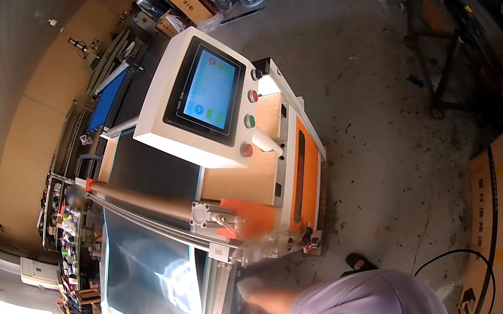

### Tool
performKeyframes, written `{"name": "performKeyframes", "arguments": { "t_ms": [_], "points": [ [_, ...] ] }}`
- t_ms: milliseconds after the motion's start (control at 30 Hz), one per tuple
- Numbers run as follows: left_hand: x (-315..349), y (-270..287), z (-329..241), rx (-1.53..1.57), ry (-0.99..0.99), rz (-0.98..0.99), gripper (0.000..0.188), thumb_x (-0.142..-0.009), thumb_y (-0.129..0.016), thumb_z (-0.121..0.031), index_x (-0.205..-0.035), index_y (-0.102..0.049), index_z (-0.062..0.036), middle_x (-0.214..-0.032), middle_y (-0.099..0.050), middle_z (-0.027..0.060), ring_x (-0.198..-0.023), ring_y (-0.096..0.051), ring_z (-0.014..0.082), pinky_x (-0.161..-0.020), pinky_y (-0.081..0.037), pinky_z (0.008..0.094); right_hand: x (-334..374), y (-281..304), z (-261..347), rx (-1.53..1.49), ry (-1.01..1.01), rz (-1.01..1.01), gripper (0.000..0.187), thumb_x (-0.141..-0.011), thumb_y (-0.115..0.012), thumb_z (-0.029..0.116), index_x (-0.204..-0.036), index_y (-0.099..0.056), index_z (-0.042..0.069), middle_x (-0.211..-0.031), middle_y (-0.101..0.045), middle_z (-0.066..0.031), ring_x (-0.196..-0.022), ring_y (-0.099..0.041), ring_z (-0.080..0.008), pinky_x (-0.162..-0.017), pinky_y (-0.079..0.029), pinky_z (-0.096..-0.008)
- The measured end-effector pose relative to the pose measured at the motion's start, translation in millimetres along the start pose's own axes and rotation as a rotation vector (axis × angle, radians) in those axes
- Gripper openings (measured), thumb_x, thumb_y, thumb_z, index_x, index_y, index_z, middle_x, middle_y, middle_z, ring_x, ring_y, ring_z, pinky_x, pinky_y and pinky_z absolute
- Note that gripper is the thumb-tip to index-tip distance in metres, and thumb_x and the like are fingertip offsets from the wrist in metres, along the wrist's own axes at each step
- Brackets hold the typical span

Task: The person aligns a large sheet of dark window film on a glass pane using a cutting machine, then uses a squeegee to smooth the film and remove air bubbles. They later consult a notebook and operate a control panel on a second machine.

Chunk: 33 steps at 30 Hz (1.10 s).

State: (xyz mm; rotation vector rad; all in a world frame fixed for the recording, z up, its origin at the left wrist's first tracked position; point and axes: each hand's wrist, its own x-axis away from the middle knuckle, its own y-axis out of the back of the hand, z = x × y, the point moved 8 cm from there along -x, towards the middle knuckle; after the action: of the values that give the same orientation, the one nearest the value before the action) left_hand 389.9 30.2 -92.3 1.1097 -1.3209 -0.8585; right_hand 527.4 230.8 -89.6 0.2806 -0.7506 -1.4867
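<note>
So here, low in the view, a bare arm is showing from a lavender sleeve, and its pale hand, probably the left, is sitting just beside the metal rail of the machine. That end is blurring into shadow, so I can't tell whether the fingers are curling, gripping or lying flat, or whether they're touching the rail; nor can I tell what the right is doing.

Left of the rail, a glossy sheet is lying across the machine bed, catching a bright swirl of glare. Above it, a long roller is slanting over the bed, ending near a square metal fitting. Higher up, a cream control box is tilting, its blue screen glowing beside red and green buttons. An orange side panel is facing the floor, where a black sandal is resting, and a large carton is standing at far right.
</note>
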Motion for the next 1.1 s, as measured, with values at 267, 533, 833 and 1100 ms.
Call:
{"name": "performKeyframes", "arguments": {
  "t_ms": [267, 533, 833, 1100],
  "points": [
    [-17, 13, -26, -0.014, -0.055, 0.007, 0.042, -0.091, -0.061, -0.046, -0.091, -0.071, -0.0047, -0.091, -0.066, 0.0229, -0.088, -0.064, 0.0436, -0.079, -0.052, 0.0532, -36, -44, -40, 0.022, -0.145, -0.156, 0.021, -0.093, -0.053, 0.01, -0.083, -0.072, 0.009, -0.083, -0.07, -0.0122, -0.074, -0.07, -0.0241, -0.062, -0.055, -0.0408],
    [2, -1, -11, 0.028, 0.002, 0.022, 0.044, -0.091, -0.061, -0.047, -0.087, -0.072, -0.0036, -0.086, -0.066, 0.024, -0.084, -0.066, 0.0444, -0.076, -0.052, 0.0535, 4, -17, -30, -0.139, -0.031, 0.097, 0.02, -0.094, -0.053, 0.012, -0.096, -0.073, 0.009, -0.099, -0.072, -0.0151, -0.091, -0.07, -0.0282, -0.075, -0.056, -0.0426],
    [17, 0, 10, 0.122, 0.038, -0.044, 0.047, -0.091, -0.061, -0.047, -0.082, -0.073, -0.0023, -0.08, -0.067, 0.0254, -0.079, -0.067, 0.0452, -0.072, -0.053, 0.0539, -8, -80, -56, -0.112, -0.097, 0.047, 0.022, -0.087, -0.06, 0.012, -0.098, -0.078, 0.012, -0.11, -0.074, -0.012, -0.103, -0.072, -0.0295, -0.08, -0.058, -0.0433],
    [27, 48, 66, 0.47, 0.334, -0.107, 0.049, -0.098, -0.052, -0.046, -0.096, -0.075, -0.0027, -0.097, -0.07, 0.0252, -0.092, -0.067, 0.0439, -0.086, -0.052, 0.0514, -29, -121, -48, 0.475, 0.206, 0.625, 0.035, -0.077, -0.069, 0.025, -0.108, -0.076, 0.01, -0.117, -0.07, -0.0192, -0.113, -0.067, -0.0361, -0.092, -0.055, -0.0435]
  ]
}}
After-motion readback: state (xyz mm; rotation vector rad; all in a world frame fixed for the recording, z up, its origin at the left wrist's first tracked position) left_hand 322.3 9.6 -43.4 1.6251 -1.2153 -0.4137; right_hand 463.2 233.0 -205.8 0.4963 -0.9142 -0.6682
